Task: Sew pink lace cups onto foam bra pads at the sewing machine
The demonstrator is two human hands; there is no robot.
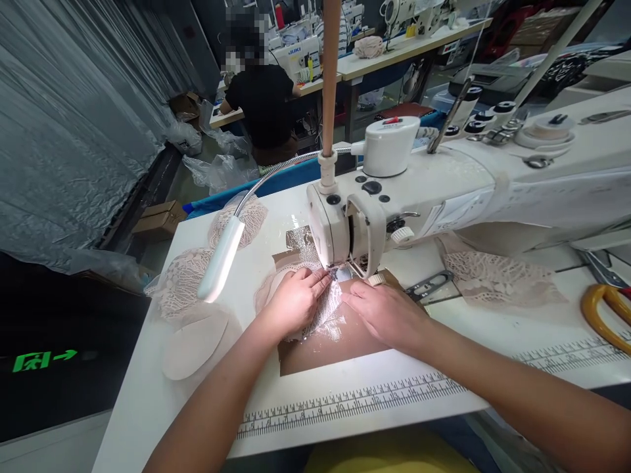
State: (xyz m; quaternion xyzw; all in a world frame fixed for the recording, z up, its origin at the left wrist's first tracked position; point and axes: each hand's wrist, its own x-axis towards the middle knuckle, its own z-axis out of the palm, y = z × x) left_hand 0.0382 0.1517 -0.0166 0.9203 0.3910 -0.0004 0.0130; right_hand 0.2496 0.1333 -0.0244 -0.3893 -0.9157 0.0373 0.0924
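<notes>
The left hand [298, 299] is lying flat, fingers extended, on the pale-pink patterned lace piece [329, 310], which is sitting at six o'clock below the white, rounded sewing-machine head [326, 223]. At the lace's three o'clock, the right hand [387, 312] is curling; whether it's pinching, I cannot tell.

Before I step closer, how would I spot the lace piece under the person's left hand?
Find the white sewing machine, then follow it down to its needle end. There, over a brown sheet, lies the pale lace piece. Unlike the other lace pieces on the table, it has the left hand on it.
</notes>
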